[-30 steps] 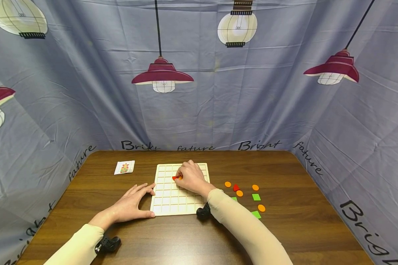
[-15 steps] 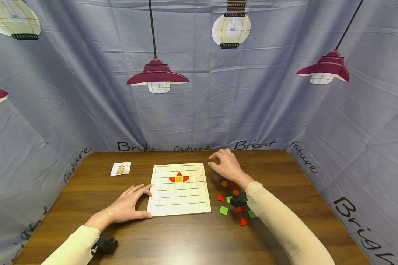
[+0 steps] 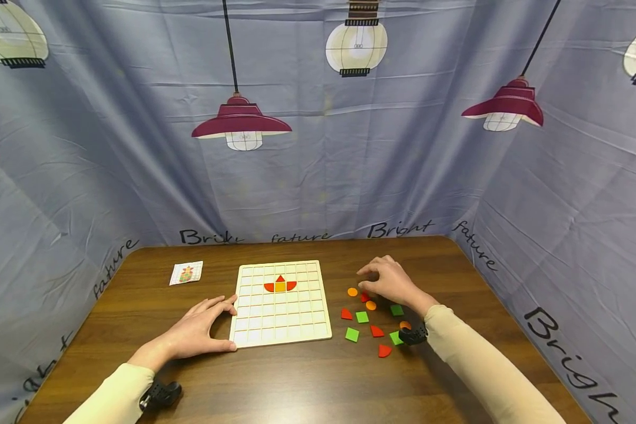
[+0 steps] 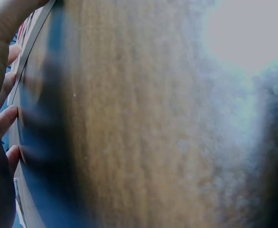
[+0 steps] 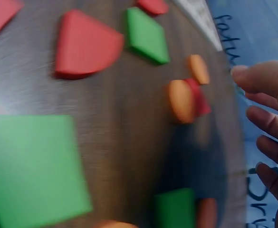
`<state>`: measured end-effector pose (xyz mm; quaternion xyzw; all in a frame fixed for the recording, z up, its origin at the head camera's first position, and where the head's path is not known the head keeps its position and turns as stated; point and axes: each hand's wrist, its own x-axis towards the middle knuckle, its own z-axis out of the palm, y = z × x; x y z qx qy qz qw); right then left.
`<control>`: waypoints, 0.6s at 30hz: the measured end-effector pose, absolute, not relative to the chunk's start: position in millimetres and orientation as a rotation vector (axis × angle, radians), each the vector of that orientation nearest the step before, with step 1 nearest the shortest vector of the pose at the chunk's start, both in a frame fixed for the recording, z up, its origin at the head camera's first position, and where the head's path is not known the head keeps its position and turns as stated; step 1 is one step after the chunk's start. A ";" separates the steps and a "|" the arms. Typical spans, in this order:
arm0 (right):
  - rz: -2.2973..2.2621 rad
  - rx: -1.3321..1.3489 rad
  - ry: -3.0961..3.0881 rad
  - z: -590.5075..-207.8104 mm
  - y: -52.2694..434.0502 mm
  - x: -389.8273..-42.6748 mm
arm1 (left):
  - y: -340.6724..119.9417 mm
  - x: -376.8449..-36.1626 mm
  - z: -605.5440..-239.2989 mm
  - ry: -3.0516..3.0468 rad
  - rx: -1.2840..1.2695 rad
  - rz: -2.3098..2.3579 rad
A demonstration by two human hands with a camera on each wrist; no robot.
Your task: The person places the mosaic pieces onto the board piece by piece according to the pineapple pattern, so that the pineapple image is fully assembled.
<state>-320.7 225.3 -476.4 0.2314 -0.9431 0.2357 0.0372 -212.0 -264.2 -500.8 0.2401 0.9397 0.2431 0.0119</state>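
The spread left hand (image 3: 191,334) touched the board (image 3: 275,312), gripping nothing. Right of the board, the loosely bent, empty right hand (image 3: 394,284) could have scattered tiles (image 3: 362,317) by brushing them.

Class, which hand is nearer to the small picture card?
The left. The left hand rests at the left edge of the grid board, on the near side of the picture card; the right hand is past the opposite edge, by the loose pieces.

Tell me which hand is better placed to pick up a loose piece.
Probably the right hand: it hovers by the loose pieces, apparently holding nothing. The left hand rests at the left edge of the grid board, away from them.
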 end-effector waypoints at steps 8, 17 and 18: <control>0.673 0.792 -2.895 -495.2 218.4 -314.6 | -264.6 -212.3 -503.1 2.925 0.772 0.778; 0.672 0.762 -2.905 -499.7 215.2 -315.8 | -264.9 -212.5 -503.5 2.911 0.770 0.788; 0.671 0.761 -2.907 -500.0 215.2 -315.8 | -265.0 -212.5 -503.6 2.911 0.769 0.792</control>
